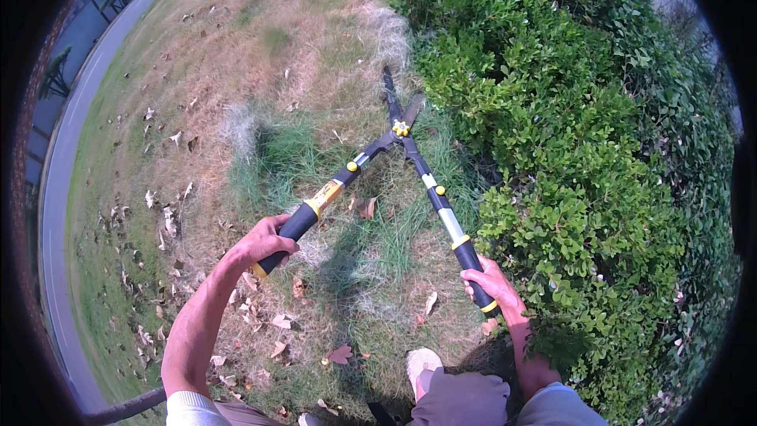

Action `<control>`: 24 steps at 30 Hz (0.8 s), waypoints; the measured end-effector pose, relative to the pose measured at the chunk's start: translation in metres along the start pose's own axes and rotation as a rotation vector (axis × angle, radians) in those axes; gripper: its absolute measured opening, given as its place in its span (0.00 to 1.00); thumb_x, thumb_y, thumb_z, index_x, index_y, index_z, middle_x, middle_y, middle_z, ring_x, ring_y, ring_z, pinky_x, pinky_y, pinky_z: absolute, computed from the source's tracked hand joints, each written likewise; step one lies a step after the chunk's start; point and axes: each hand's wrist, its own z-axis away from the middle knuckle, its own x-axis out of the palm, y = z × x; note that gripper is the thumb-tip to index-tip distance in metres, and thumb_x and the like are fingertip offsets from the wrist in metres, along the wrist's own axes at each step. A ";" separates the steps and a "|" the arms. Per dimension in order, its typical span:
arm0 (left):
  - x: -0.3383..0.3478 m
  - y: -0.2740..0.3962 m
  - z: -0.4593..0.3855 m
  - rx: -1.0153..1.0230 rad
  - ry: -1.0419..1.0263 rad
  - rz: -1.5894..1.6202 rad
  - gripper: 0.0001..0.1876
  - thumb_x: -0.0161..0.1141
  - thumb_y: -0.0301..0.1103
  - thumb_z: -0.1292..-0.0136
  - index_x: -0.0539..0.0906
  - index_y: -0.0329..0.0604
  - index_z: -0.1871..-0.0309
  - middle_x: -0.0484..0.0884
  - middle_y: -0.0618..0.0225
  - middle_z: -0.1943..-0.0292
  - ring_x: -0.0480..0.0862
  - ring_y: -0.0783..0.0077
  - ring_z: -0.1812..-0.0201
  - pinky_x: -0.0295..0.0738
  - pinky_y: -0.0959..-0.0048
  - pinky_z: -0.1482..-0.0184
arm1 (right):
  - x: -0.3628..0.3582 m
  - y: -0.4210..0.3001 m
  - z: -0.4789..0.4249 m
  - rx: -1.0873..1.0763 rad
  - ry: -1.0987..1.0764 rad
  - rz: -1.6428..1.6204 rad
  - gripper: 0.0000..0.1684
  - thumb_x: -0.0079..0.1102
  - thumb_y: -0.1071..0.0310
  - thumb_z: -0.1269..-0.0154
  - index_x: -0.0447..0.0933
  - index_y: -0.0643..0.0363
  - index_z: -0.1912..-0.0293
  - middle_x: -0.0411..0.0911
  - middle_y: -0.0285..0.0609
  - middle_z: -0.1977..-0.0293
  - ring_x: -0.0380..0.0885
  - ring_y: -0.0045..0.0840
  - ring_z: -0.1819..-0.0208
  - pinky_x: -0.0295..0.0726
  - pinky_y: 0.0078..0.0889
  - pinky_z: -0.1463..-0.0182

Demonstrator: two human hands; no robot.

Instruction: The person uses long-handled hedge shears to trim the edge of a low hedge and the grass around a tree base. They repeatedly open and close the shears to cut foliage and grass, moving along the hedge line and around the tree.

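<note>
My left hand [269, 241] is wrapped around the left black grip of a pair of hedge shears [452, 222]. The other black grip is held in my right hand [491, 281], close beside the hedge. The handles spread apart, and the two dark blades [391, 94] stand open in a V beyond a yellow pivot knob [401, 128]. One blade points away over dry grass; the tip of the other reaches the edge of the green hedge [550, 118]. Beneath the shears grow tufts of longer green grass [290, 145].
Dry fallen leaves [170, 222] lie scattered over the patchy lawn [248, 59]. A paved road [65, 148] curves along the far left. The hedge lines my whole right side. My shoe [423, 362] is on the grass below, and a dark pole-like thing [127, 407] lies at lower left.
</note>
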 end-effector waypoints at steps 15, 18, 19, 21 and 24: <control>0.117 -0.028 -0.053 0.080 0.121 0.329 0.30 0.63 0.26 0.49 0.68 0.34 0.40 0.78 0.67 0.75 0.79 0.75 0.81 0.75 0.75 0.77 | 0.058 -0.020 -0.034 -0.167 0.061 -0.040 0.21 0.62 0.74 0.42 0.66 0.62 0.51 0.73 0.34 0.74 0.74 0.16 0.80 0.77 0.20 0.76; 0.058 0.012 -0.017 -0.017 0.087 0.111 0.31 0.63 0.26 0.50 0.71 0.33 0.39 0.78 0.67 0.74 0.78 0.77 0.80 0.74 0.77 0.77 | 0.022 -0.003 -0.020 -0.147 0.009 -0.086 0.24 0.62 0.74 0.42 0.66 0.63 0.48 0.73 0.34 0.74 0.75 0.16 0.80 0.77 0.19 0.76; 0.029 0.002 -0.008 0.017 0.087 0.018 0.31 0.63 0.26 0.51 0.71 0.34 0.39 0.77 0.68 0.74 0.78 0.78 0.80 0.74 0.77 0.76 | 0.012 -0.002 -0.009 -0.128 -0.010 -0.026 0.23 0.62 0.74 0.42 0.65 0.63 0.47 0.73 0.34 0.74 0.74 0.16 0.80 0.76 0.19 0.77; -0.009 -0.013 0.000 0.026 0.009 0.041 0.31 0.63 0.25 0.51 0.72 0.36 0.39 0.77 0.68 0.74 0.78 0.78 0.80 0.75 0.77 0.77 | 0.013 -0.003 -0.009 -0.130 -0.025 0.018 0.23 0.61 0.74 0.42 0.65 0.63 0.48 0.73 0.35 0.75 0.74 0.17 0.81 0.76 0.20 0.77; 0.068 0.015 -0.032 0.006 0.165 0.082 0.30 0.64 0.26 0.51 0.72 0.35 0.40 0.77 0.69 0.75 0.78 0.77 0.81 0.74 0.76 0.77 | 0.056 -0.010 -0.043 -0.189 0.035 -0.089 0.20 0.59 0.74 0.41 0.66 0.63 0.50 0.73 0.35 0.75 0.74 0.18 0.81 0.75 0.20 0.78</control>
